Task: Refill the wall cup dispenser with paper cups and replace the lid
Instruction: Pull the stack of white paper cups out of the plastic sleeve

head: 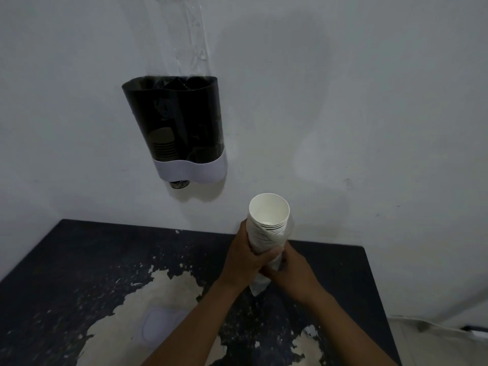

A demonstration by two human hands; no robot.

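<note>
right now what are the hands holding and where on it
Both the left hand and right hand grip a wrapped stack of paper cups around its lower part.

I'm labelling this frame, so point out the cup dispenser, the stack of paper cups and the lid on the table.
cup dispenser [182,122]: head view, dark front wall.
stack of paper cups [269,211]: head view, inside of the top cup.
lid [161,324]: head view, pale top face.

I grip a stack of white paper cups with my left hand and right hand, below and right of the open-topped wall dispenser.
</note>
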